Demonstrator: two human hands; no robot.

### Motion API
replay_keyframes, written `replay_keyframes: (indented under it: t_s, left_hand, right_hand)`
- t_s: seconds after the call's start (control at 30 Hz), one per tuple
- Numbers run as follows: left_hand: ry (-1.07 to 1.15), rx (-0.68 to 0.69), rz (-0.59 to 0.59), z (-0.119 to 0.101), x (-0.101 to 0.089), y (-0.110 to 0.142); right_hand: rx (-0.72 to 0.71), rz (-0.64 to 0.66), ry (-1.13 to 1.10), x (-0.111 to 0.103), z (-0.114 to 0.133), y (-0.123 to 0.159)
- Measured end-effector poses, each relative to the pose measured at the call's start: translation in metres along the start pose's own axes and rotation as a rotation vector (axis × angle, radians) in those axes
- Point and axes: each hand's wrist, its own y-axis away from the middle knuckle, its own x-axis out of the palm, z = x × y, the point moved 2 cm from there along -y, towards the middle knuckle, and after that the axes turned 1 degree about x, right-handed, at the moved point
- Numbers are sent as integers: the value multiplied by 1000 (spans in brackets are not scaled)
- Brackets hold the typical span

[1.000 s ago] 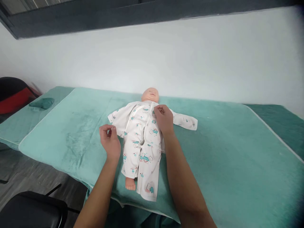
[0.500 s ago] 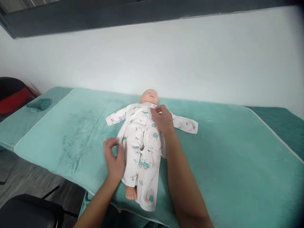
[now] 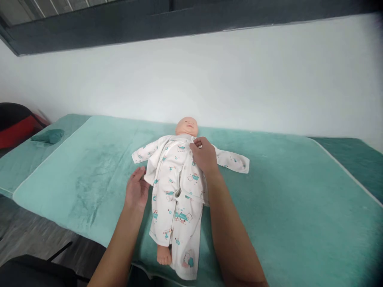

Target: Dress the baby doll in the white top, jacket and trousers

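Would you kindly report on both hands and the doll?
Left hand by edge of jacket; right hand at its upper front. Doll face-up on green cover. Right hand hides part of jacket.

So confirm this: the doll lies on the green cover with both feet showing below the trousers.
Not both feet: the head view shows only one foot below the trousers. The doll does lie on the green cover.

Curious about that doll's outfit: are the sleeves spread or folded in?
Spread: both sleeves stretch outward from the doll on the green cover.
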Motion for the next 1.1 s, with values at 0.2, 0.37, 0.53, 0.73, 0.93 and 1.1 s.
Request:
replay_keyframes:
  t_s: [0.2, 0.37, 0.53, 0.73, 0.93, 1.1]
  left_hand:
    - [-84, -247, 365, 1, 11, 21]
    - [-205, -274, 369, -1, 13, 23]
    - [-233, -22, 223, -21, 18, 22]
    - [-392, 389, 322, -41, 63, 33]
    - [-896, 856, 886, -31, 96, 66]
    - [-763, 733, 768, -48, 93, 35]
  right_hand:
    - [-78, -113, -158, -1, -2, 0]
    - [-166, -124, -162, 4, -6, -3]
    - [-102, -95, -186, 4, -5, -4]
    - [-64, -80, -300, 2, -9, -5]
    - [-43, -72, -352, 4, -17, -11]
    - [-68, -66, -408, 6, -16, -10]
